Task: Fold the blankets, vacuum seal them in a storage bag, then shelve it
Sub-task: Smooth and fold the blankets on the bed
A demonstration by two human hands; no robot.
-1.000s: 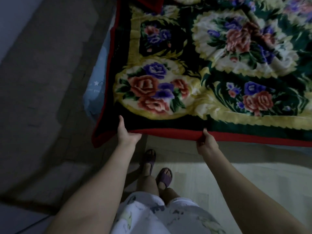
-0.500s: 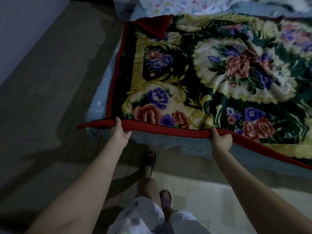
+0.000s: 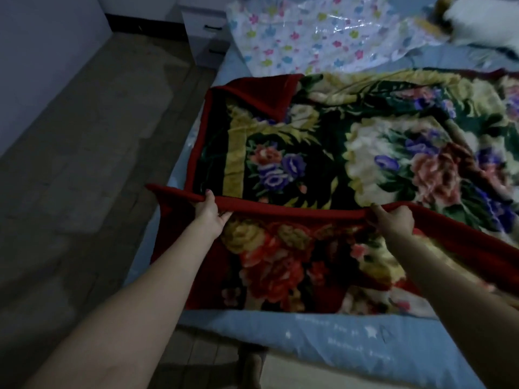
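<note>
Between both hands, left point(image 3: 209, 210) and right point(image 3: 394, 220), stretches the gripped blanket point(image 3: 309, 153) edge.

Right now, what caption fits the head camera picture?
Both hands, left hand and right hand, folding a red-edged floral blanket.

Both hands, left hand point(image 3: 209, 213) and right hand point(image 3: 394, 220), carried blanket point(image 3: 393, 153) red hem from near bed edge farther over bed; red floral underside now exposed.

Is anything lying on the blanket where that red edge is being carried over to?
Nothing visible. Both hands, left and right, grip the red edge; the floral blanket ahead is bare. The flowered plastic storage bag lies beyond its far edge.
</note>
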